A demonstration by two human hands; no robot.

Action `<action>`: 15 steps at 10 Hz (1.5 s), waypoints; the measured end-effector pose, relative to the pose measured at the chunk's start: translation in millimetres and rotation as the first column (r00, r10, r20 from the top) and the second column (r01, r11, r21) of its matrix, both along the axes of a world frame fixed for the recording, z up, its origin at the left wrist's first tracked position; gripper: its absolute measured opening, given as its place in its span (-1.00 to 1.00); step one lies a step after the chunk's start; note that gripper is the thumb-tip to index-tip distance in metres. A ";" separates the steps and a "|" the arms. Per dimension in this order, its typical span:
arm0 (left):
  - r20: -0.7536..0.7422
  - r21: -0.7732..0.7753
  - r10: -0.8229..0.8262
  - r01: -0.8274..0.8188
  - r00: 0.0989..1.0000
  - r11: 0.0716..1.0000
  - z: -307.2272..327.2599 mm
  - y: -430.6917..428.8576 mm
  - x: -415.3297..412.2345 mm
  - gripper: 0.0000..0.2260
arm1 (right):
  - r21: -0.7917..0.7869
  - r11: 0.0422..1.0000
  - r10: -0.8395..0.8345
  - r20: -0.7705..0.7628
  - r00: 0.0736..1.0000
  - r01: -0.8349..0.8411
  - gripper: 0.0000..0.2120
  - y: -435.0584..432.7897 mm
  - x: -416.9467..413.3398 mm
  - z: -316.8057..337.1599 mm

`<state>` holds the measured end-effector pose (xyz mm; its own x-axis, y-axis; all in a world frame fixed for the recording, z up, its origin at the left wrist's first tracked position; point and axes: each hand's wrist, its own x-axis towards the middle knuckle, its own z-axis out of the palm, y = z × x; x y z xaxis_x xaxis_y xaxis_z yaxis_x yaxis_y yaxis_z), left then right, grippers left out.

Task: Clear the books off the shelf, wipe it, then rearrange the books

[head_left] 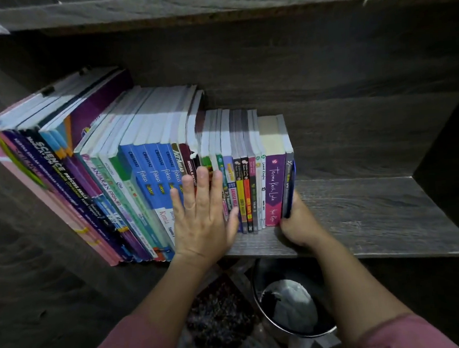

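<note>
Books (141,180) stand spine-out along the left and middle of the shelf (377,217), long axes upright. The left hand (201,217) lies flat on the middle spines, fingers (203,181) straight. At the row's right end the right hand (299,223) grips the foot of the last grey book (290,169), fingertips hidden behind it.

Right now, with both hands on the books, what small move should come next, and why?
Probably slide the end book flush against the purple book: the right hand grips it at the row's right end, while the left hand lies flat on the spines.
</note>
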<state>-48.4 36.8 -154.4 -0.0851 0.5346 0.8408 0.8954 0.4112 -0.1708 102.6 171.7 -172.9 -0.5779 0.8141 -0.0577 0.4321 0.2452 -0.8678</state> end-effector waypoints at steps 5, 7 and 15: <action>0.045 0.196 -0.062 0.052 0.997 0.979 -10.6 0.3 -26.0 -0.22 | 0.927 0.370 -0.145 0.124 0.982 -0.062 0.13 -45.9 -17.6 34.8; 0.072 0.155 -0.046 0.034 0.996 0.987 -8.6 -6.3 -21.7 -0.21 | 0.915 0.402 -0.141 0.102 0.985 -0.037 0.05 -47.8 -32.5 14.5; 0.168 0.146 0.008 -0.033 0.986 0.989 40.0 -70.6 -51.7 -0.14 | 0.928 0.368 -0.169 0.005 0.986 0.059 -0.12 -93.9 -53.7 35.1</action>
